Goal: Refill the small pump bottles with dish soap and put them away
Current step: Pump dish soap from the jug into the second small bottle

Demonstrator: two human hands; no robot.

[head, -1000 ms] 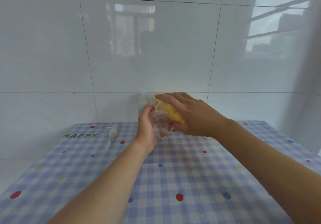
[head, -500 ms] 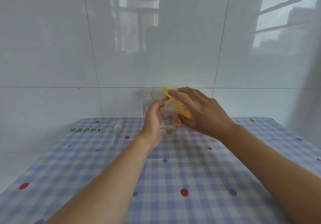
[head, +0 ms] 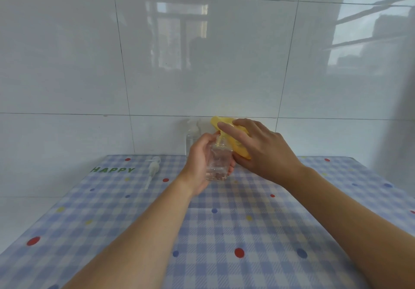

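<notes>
My left hand (head: 198,164) grips a small clear bottle (head: 219,163), upright and without its pump, held above the far middle of the table. My right hand (head: 260,149) holds a yellow soap pouch (head: 238,145) tilted down to the left, its spout end at the bottle's open neck. A little clear liquid sits in the bottle's bottom. A white pump head with its tube (head: 152,169) lies loose on the cloth to the left. Behind my hands a second clear pump bottle (head: 192,136) stands against the wall, partly hidden.
The table wears a blue-and-white checked cloth (head: 224,232) with coloured dots and the green word HAPPY (head: 113,169) at the far left. White glossy wall tiles (head: 202,64) rise right behind the table's far edge.
Both hands with bottle and pouch stay together; the bottle has gone from tilted to upright, and the view has shifted slightly. The loose pump has not moved.
</notes>
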